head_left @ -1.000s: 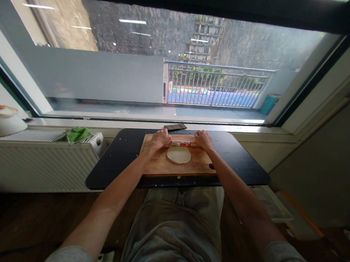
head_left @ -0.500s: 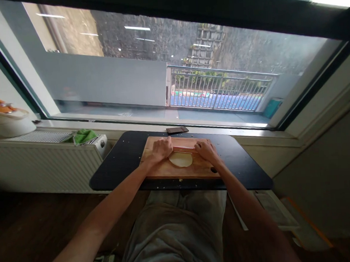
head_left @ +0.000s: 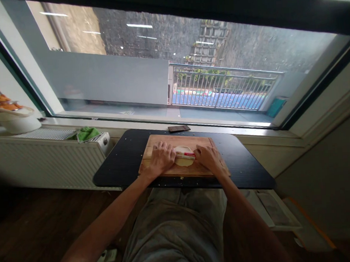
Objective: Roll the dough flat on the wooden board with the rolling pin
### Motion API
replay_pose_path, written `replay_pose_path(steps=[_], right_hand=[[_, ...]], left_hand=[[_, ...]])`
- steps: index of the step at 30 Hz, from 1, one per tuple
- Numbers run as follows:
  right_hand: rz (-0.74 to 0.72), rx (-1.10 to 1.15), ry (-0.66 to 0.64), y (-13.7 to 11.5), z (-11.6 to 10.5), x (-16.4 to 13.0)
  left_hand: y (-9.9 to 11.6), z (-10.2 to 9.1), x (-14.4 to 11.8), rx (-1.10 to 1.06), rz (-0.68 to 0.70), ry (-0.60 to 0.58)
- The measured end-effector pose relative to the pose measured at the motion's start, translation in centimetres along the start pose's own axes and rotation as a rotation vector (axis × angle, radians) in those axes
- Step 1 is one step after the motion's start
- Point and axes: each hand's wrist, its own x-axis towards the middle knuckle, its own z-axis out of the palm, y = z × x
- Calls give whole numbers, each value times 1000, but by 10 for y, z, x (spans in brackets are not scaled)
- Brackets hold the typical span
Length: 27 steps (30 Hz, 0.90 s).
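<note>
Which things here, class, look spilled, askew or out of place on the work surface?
Pale crumbs lie scattered on the black table, thickest along its near edge in front of the wooden board. The board sits slightly askew to that edge. Otherwise the left hand and right hand press a roller squarely over the dough.

Head-worn view, forward and down

Both hands [head_left: 161, 159] press a roller [head_left: 185, 155] across dough [head_left: 183, 149].

Dough [head_left: 184, 161] on board [head_left: 175, 141] — board on table [head_left: 242, 158] (phone [head_left: 179, 128] behind).
</note>
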Motion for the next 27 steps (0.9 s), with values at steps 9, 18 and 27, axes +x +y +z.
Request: replay_pose_path(steps=[9, 18, 27], right_hand=[[16, 13, 2, 0, 6, 11], [40, 7, 15, 1, 10, 31], [-23, -1, 25, -2, 7, 46]], left_hand=[[0, 1, 8, -19, -15, 7], [1, -1, 28, -15, -47, -5], [-2, -2, 56, -65, -85, -33]])
